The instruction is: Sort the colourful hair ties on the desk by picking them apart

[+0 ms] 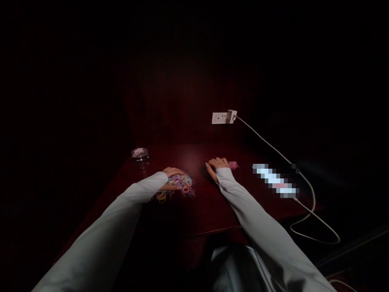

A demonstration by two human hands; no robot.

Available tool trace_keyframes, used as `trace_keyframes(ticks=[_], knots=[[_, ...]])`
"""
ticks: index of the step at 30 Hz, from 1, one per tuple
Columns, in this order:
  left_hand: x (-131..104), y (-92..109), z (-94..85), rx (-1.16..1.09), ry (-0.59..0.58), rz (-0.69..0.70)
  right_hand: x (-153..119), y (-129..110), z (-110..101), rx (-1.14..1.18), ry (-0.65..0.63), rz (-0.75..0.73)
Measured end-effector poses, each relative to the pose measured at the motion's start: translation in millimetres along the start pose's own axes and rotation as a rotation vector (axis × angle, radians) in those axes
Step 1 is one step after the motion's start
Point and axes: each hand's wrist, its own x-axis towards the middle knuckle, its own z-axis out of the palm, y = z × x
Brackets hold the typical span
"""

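Observation:
A loose pile of small colourful bands [182,181] lies on the dark red table [194,207]. My left hand [174,178] rests at the pile's left side, thumb and fingers apart around part of it. To the right, my right hand [217,164] lies on the table, its thumb spread from the fingers and nothing visible in it. Just right of that hand sits a small cluster of pink bands [234,165], partly behind the hand.
A round clear container [139,153] with pinkish contents stands at the back left. A charger [231,116] is plugged into the wall socket [219,118]. Its white cable [267,142] runs down the right side, near a bright, blurred-out device [275,180].

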Motion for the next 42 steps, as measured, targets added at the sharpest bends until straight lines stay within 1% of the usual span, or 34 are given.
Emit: trace_keyframes(ticks=[1, 3, 6, 9, 11, 15, 19, 24, 26, 31, 35, 36, 39, 42], knots=[[0, 3, -2.4, -0.005, -0.005, 0.007, 1, -10, 4, 0.010, -0.028, -0.062], [0, 7, -6.0, -0.015, -0.013, 0.018, 4, -27, 11, 0.013, -0.042, -0.102], [1, 7, -7.8, -0.027, 0.018, 0.016, 9, -45, 20, 0.036, -0.011, -0.038], [3, 3, -7.3, -0.001, 0.114, 0.012, 14, -54, 28, 0.082, -0.001, 0.005], [4, -1, -7.8, 0.033, 0.172, -0.013, 16, -54, 31, 0.111, -0.022, 0.003], [4, -4, -10.5, 0.081, 0.223, -0.055, 14, -46, 31, 0.218, -0.103, 0.031], [4, -5, -10.2, 0.086, 0.269, -0.012, 11, -37, 28, 0.357, -0.132, 0.068], [7, -12, -11.5, 0.058, 0.273, 0.040, 9, -33, 33, 0.455, -0.280, 0.037], [9, -13, -13.5, 0.067, 0.285, 0.033, 9, -33, 36, 0.469, -0.284, 0.038], [7, -7, -18.1, 0.072, 0.338, -0.027, 11, -32, 42, 0.471, -0.243, 0.081], [5, -6, -22.5, 0.077, 0.456, -0.110, 9, -34, 43, 0.477, -0.272, 0.055], [5, -7, -23.7, 0.096, 0.470, -0.138, 8, -35, 42, 0.481, -0.280, 0.046], [4, -10, -25.8, 0.236, 0.434, -0.220, 5, -38, 38, 0.502, -0.304, 0.011], [3, -5, -25.1, 0.401, 0.375, -0.276, 1, -42, 33, 0.520, -0.349, -0.052]])
